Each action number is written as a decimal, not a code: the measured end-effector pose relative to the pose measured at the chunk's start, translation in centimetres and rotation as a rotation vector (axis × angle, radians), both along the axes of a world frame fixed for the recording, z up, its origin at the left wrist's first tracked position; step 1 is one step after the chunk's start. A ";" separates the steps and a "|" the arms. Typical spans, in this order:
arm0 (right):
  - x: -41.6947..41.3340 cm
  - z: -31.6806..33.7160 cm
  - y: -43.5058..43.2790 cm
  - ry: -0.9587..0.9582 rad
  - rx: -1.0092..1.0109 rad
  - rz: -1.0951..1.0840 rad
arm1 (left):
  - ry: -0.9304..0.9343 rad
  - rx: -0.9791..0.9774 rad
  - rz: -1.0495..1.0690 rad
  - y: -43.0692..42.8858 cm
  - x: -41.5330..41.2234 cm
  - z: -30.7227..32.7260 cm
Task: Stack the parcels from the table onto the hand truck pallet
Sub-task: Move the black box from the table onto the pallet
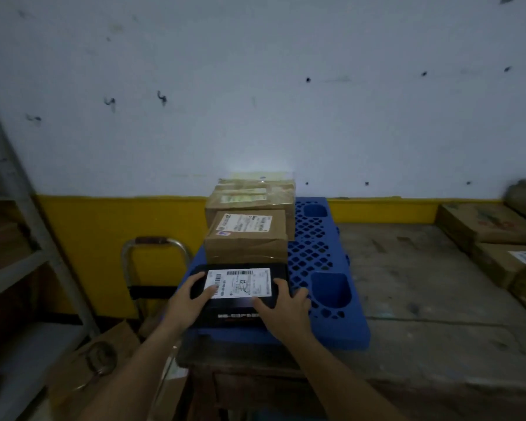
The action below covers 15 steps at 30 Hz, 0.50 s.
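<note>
A black parcel (240, 314) with a white shipping label lies on the near left part of the blue plastic pallet (322, 262). My left hand (192, 299) grips its left edge, thumb lying on the label. My right hand (283, 308) grips its right edge, fingers curled over the top. Behind it a brown cardboard parcel (249, 238) with a label stands on the pallet. A larger taped brown parcel (252, 199) stands behind that one, against the wall.
The pallet lies on a worn wooden table (422, 284). More brown parcels (492, 235) sit at the table's right edge. A metal hand truck handle (155, 247) rises at the left, next to a metal shelf (19, 226). Flat cardboard (104, 369) lies on the floor.
</note>
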State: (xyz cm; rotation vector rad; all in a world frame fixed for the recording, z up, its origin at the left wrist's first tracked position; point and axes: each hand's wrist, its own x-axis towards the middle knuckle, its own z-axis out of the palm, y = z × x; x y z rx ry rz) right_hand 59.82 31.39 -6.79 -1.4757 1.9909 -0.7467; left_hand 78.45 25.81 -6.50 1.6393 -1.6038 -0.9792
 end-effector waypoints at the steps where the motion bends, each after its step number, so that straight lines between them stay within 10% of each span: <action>1: 0.3 -0.1 -0.6 -0.004 0.006 -0.002 | -0.005 -0.002 -0.016 -0.7 0.4 0.0; 15: 0.0 0.4 -1.7 0.046 0.020 -0.084 | -0.032 -0.053 -0.118 -4.8 1.8 0.4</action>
